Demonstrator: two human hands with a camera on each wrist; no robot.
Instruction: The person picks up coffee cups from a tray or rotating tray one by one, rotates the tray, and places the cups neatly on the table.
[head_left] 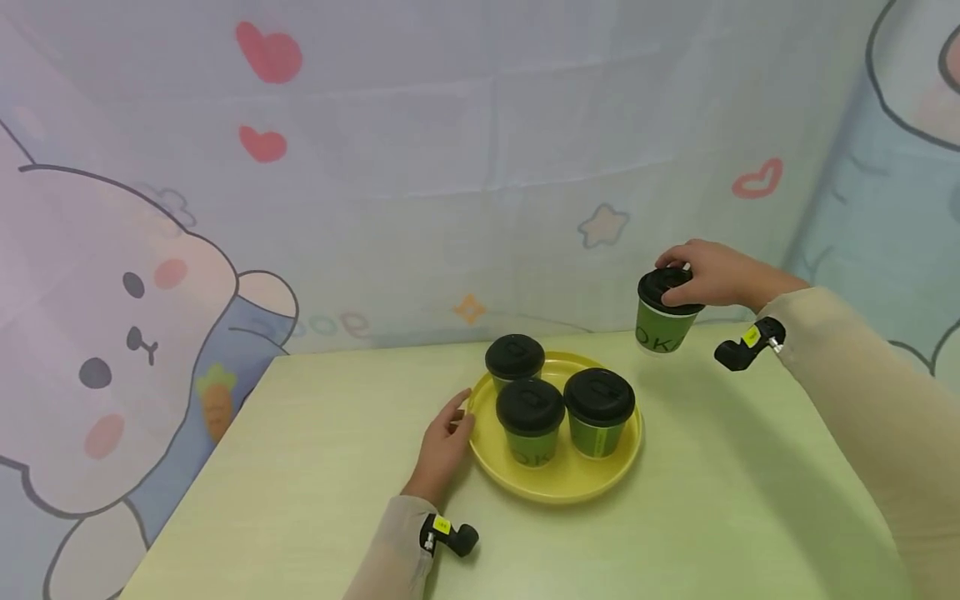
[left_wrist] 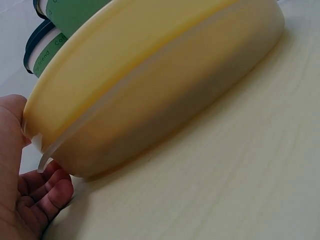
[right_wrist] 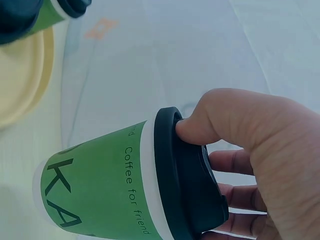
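Observation:
My right hand (head_left: 712, 271) grips a green paper coffee cup (head_left: 660, 332) by its black lid and holds it raised above the table, right of the tray. In the right wrist view, the thumb presses the rim of the lid (right_wrist: 175, 175), with the fingers across its far side. At the left edge of a round yellow tray (head_left: 555, 492), my left hand (head_left: 442, 450) holds the rim, thumb above and fingers curled below. Three lidded coffee cups stand upright on that tray: one at the back (head_left: 515, 357), one in front (head_left: 532, 446) and one at the right (head_left: 598, 437).
The pale table (head_left: 315, 467) extends around the tray. Behind it hangs a cloth backdrop (head_left: 420, 250) printed with hearts and cartoon animals, close to the back edge. A small black camera is strapped to each wrist.

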